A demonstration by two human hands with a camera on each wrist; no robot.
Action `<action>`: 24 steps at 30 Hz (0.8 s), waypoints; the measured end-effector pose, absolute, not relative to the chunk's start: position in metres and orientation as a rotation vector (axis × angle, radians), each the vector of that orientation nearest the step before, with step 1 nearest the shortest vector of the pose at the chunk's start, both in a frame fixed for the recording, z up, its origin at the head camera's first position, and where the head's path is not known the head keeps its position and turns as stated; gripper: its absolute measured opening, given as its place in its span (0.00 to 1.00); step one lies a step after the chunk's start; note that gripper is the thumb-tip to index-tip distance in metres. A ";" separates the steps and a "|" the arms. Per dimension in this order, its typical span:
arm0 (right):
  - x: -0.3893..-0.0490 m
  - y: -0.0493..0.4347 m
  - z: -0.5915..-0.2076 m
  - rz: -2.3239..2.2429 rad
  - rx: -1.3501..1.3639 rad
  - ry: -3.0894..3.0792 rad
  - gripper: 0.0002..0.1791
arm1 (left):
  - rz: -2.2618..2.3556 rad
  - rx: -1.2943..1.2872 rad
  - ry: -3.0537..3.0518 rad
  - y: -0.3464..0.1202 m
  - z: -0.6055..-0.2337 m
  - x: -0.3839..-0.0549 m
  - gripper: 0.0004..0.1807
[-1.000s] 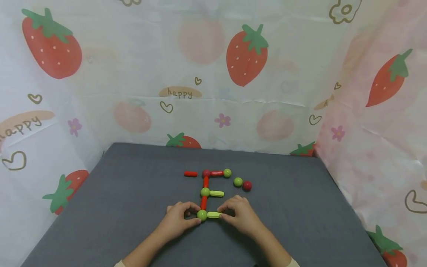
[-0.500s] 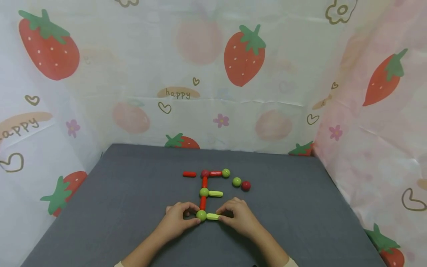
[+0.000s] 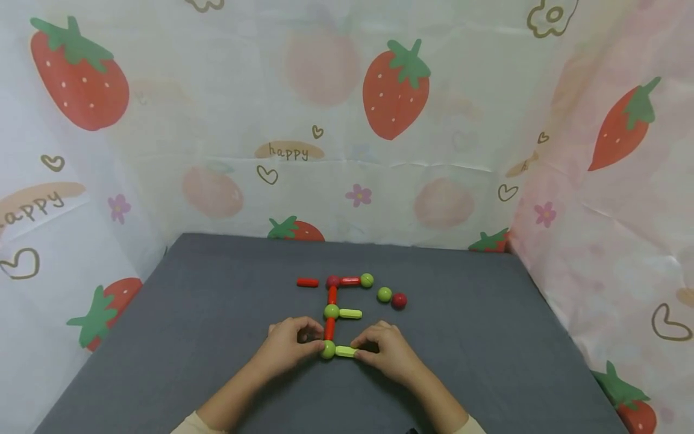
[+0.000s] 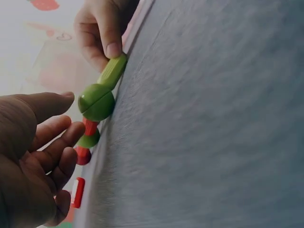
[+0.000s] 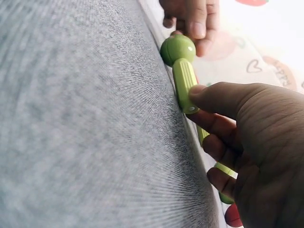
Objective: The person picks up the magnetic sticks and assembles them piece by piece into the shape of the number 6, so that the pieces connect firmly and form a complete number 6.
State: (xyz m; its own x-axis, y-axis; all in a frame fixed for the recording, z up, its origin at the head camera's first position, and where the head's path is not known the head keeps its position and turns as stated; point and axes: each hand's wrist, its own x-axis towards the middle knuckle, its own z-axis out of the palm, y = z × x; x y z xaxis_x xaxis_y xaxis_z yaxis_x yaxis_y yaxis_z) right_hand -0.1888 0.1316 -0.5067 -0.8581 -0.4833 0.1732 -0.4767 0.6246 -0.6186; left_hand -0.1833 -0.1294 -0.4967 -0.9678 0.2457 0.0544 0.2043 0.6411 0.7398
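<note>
My right hand (image 3: 391, 352) pinches the outer end of a light green ribbed rod (image 5: 182, 78) between thumb and fingers. The rod's other end meets a green ball (image 4: 97, 102) at the near end of the figure. My left hand (image 3: 290, 343) is just left of that ball, and the left wrist view shows its thumb and fingers apart from it. From this ball a red rod (image 3: 329, 329) runs back to a middle green ball (image 3: 331, 311), which bears another light green rod (image 3: 350, 314). Farther back, a second red rod (image 3: 332, 295) reaches a red ball (image 3: 333, 281).
A red rod (image 3: 350, 281) and a green ball (image 3: 367, 280) extend right from the back red ball. One loose red rod (image 3: 307, 282) lies left of it. A loose green ball (image 3: 384, 294) and red ball (image 3: 399, 301) lie to the right on the grey tabletop (image 3: 461, 337).
My left thumb and fingers have come off the near green ball, and the hand has shifted slightly back. My right hand keeps its pinch on the light green rod.
</note>
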 end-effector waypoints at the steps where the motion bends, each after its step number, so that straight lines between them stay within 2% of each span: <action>1: -0.189 0.131 -0.506 -1.071 -0.833 2.820 0.08 | 1.240 0.395 2.808 -0.129 -0.495 -0.186 0.12; 13: -0.190 0.132 -0.507 -1.100 -0.805 2.791 0.08 | 1.043 0.625 2.918 -0.107 -0.469 -0.223 0.10; 24: -0.190 0.133 -0.509 -1.112 -0.828 2.783 0.08 | 0.729 0.735 2.967 -0.086 -0.476 -0.253 0.16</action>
State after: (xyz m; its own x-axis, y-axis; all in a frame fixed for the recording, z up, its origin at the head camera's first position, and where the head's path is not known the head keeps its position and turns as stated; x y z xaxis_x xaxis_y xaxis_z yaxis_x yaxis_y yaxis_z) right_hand -0.1896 0.1331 -0.5089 -0.8578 -0.4878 0.1617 -0.4650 0.6026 -0.6486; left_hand -0.2530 -0.0860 -0.4763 -0.8907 0.4412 0.1095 0.4417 0.7831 0.4379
